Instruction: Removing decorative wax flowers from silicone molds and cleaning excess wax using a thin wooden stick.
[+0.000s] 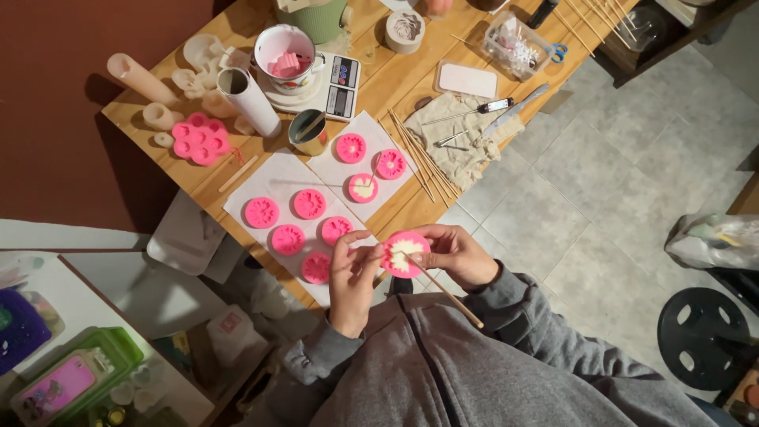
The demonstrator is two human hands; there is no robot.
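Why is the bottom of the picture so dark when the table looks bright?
In the head view, light falls on the wooden table, so the pink moulds on it show clearly. The grey sleeves near the camera sit in shade and look dim. The left hand and right hand holding the pink mould look slightly soft, and the corners are darker.

green crate [118,348] cut off, scale display [343,83] unreadable

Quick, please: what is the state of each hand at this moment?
Left hand: fingers closed, pinching the edge of the round pink mould.
Right hand: closed around the same mould; the wooden stick runs under it, but its grip on it cannot be told.
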